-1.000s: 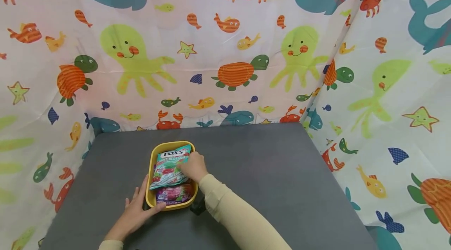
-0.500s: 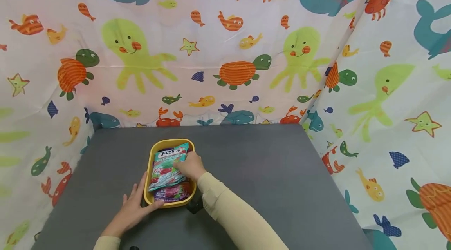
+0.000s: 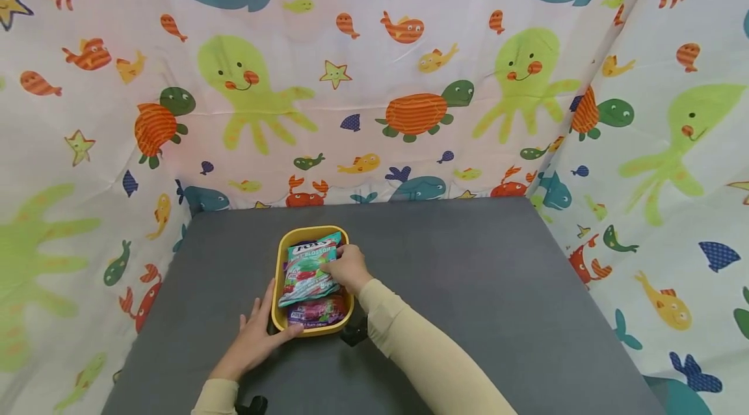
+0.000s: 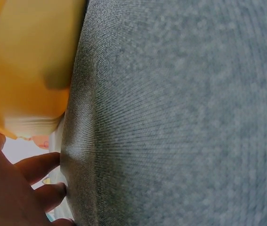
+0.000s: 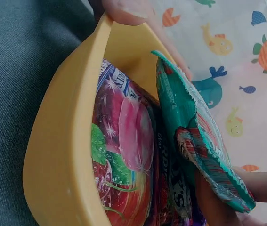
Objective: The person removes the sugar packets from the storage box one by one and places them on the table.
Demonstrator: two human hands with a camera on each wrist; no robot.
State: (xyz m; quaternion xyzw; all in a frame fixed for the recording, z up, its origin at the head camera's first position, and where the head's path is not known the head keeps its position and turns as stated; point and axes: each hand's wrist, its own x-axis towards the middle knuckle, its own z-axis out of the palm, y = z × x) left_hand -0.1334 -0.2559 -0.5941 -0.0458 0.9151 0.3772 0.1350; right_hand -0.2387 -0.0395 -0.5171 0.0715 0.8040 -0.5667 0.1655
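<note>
A yellow plastic container sits on the grey table. Inside lies a purple candy bag, with a teal candy bag above it, marked FOX'S. My right hand pinches the teal bag by its right side; in the right wrist view that candy bag stands tilted over the purple bag. My left hand rests against the container's near left corner, thumb at the near rim. Its other fingers are spread, some touching the table, beside the container in the left wrist view.
The grey table extends right and left of the container. A curtain printed with sea animals hangs behind it and along both sides. Dark wrist-worn devices show near the hands.
The head view has shifted, so the whole scene sits further right. Both hands keep their places at the container, and the right hand still holds the teal candy bag.
</note>
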